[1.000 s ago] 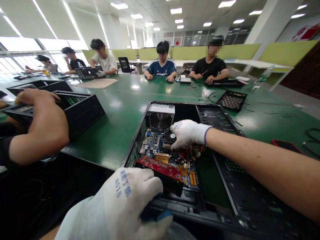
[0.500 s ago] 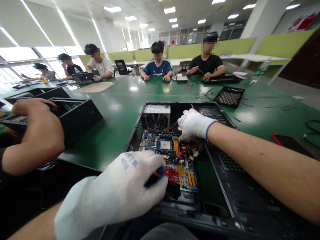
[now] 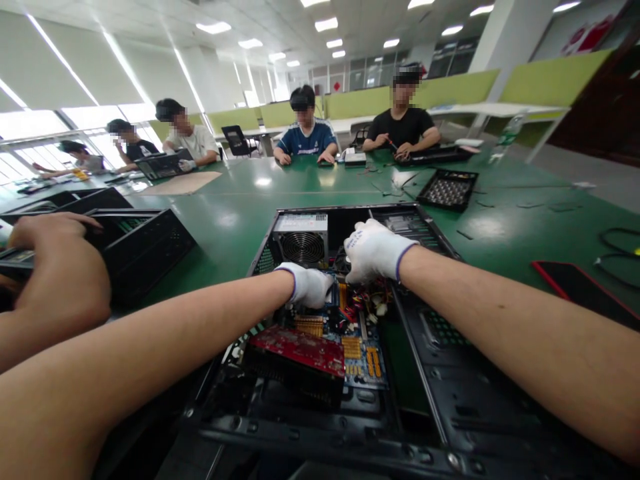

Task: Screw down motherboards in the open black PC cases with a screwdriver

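Our right hand [image 3: 373, 250] curls part-closed round the cooler [image 3: 341, 260], holding it; our left hand [image 3: 310, 285] is over the board [image 3: 359, 365]; we cannot tell its grip.

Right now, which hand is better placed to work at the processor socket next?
Probably the left hand: it already covers part of the processor socket, while the right hand sits farther over, by the black fan.

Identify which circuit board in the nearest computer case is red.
The card in the foreground; its red face sets it apart from the blue motherboard.
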Available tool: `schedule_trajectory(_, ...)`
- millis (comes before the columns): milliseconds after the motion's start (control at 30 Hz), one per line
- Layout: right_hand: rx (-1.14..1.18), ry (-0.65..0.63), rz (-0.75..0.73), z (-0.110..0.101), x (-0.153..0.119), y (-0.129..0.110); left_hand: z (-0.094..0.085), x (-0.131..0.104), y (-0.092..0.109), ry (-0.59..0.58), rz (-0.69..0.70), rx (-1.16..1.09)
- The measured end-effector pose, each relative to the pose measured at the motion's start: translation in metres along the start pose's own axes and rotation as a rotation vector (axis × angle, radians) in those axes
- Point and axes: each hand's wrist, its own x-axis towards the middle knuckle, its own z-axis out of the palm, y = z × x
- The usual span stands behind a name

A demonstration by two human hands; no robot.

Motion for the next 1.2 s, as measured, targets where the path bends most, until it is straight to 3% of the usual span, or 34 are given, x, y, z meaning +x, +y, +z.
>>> schedule_trajectory(133,0.008,0.007,-0.02,0.002,0.004,0.002,0.014,0.013,-0.007,0.077,0.05,0.034)
schedule_trajectory(300,0.021,0.013,-0.032,0.007,0.008,0.004,0.014,0.016,-0.012,0.158,0.02,0.081)
schedule_trajectory(500,0.043,0.052,-0.027,0.011,0.01,0.006,0.01,0.017,-0.013,0.065,-0.053,0.096)
schedule_trajectory(1200,0.022,0.033,-0.012,0.006,0.005,0.004,0.014,0.025,-0.016,0.127,-0.001,0.101)
